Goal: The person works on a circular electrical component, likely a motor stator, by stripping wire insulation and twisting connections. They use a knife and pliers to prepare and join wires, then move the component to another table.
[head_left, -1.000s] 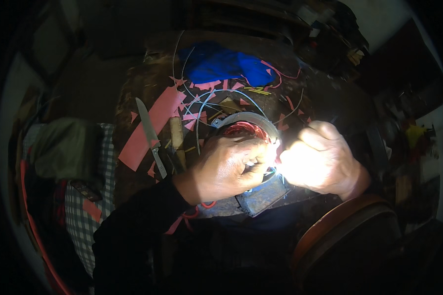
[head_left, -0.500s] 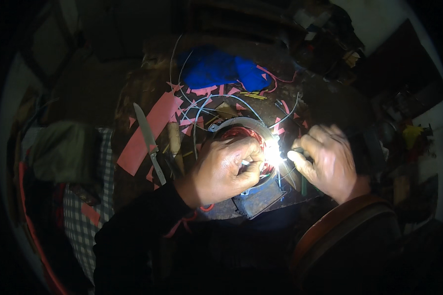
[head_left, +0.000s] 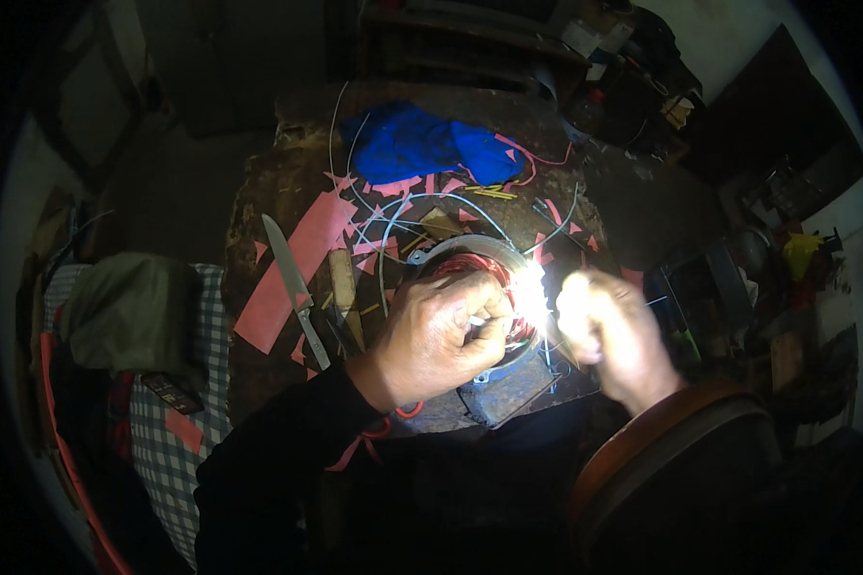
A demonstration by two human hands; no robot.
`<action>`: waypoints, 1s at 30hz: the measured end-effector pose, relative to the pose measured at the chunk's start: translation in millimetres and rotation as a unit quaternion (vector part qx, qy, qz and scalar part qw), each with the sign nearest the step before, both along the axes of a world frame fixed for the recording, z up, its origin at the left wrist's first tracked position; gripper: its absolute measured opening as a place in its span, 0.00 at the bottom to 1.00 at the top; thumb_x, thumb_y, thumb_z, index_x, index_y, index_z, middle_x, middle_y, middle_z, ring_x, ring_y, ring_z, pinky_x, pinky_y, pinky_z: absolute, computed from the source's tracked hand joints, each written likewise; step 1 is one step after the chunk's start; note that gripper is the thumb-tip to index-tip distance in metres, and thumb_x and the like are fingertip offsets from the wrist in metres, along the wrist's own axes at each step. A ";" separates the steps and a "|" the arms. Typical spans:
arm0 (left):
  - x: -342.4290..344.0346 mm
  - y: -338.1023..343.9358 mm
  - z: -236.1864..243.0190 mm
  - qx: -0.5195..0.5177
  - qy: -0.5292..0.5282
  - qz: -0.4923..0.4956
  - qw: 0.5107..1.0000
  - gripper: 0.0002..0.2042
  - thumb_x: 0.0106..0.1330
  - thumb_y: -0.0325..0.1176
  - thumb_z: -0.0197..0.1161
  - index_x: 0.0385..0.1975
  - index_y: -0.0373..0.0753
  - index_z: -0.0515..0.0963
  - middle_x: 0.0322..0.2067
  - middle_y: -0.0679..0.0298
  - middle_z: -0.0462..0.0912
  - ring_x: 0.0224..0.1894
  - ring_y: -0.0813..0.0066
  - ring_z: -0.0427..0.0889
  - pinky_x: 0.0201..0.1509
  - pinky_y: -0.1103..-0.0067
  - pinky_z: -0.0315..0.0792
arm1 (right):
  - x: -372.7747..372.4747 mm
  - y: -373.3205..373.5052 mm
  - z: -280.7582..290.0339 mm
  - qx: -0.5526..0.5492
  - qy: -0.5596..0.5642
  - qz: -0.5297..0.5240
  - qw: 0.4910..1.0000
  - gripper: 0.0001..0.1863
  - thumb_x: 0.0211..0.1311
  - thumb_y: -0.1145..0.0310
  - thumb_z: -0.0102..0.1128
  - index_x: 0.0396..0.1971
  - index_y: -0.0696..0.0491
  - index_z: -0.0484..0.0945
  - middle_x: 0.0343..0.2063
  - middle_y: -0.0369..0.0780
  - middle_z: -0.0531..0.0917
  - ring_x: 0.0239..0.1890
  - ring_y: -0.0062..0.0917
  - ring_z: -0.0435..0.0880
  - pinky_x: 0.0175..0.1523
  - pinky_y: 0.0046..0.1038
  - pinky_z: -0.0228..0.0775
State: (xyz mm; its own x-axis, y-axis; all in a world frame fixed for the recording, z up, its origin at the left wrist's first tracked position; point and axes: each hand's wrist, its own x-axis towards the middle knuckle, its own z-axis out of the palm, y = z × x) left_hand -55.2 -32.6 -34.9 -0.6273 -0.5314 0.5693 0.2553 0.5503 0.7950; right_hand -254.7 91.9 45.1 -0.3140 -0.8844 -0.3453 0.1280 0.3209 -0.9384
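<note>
A round metal motor housing (head_left: 516, 251) with red-brown copper windings (head_left: 465, 261) inside sits on the worktable. My left hand (head_left: 446, 326) lies over its near left side, thumb and fingers pinched; a small pale bit shows between them, too little to name. Just right of the housing is my right hand (head_left: 614, 331), its fingers curled in and smeared by motion and light; whatever they hold is hidden. White glare between the hands covers the housing's right part. Beneath the near side stands a dark, boxy base (head_left: 513, 398).
A knife (head_left: 288, 264) lies across a pink sheet (head_left: 268, 307), left of a wooden stick (head_left: 343, 287). Pink scraps and looping pale wires (head_left: 460, 197) spread behind the housing, with a blue cloth (head_left: 403, 144) farther back. Checked fabric (head_left: 163, 470) is at the left.
My right hand has closed up more and shifted slightly left and down, brighter in the glare. The left hand keeps its pinch at the housing. The view has tilted slightly.
</note>
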 end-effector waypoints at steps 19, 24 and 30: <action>-3.0 2.5 -0.1 -0.012 -0.006 0.026 1.000 0.06 0.66 0.18 0.73 0.37 0.36 0.84 0.33 0.64 0.87 0.29 0.79 0.83 0.33 0.79 0.76 | 1.8 -1.0 1.4 0.086 -0.010 0.140 0.986 0.24 0.88 0.49 0.58 0.35 0.54 0.85 0.22 0.28 0.76 0.19 0.08 0.65 0.23 0.17 0.54; -2.3 0.2 -1.7 -0.036 -0.004 0.022 0.999 0.06 0.67 0.18 0.73 0.37 0.36 0.84 0.33 0.63 0.87 0.30 0.79 0.84 0.33 0.79 0.77 | 13.2 -1.5 -8.0 -0.011 -0.014 0.130 0.991 0.22 0.88 0.53 0.56 0.35 0.52 0.84 0.21 0.27 0.75 0.19 0.09 0.65 0.24 0.18 0.55; -0.7 0.8 1.6 0.063 -0.030 -0.025 0.997 0.11 0.70 0.16 0.69 0.50 0.34 0.85 0.35 0.66 0.87 0.35 0.85 0.84 0.38 0.81 0.78 | -10.6 11.3 7.6 -0.120 0.246 0.029 0.961 0.15 0.87 0.62 0.58 0.41 0.57 0.84 0.25 0.36 0.82 0.24 0.19 0.78 0.30 0.24 0.69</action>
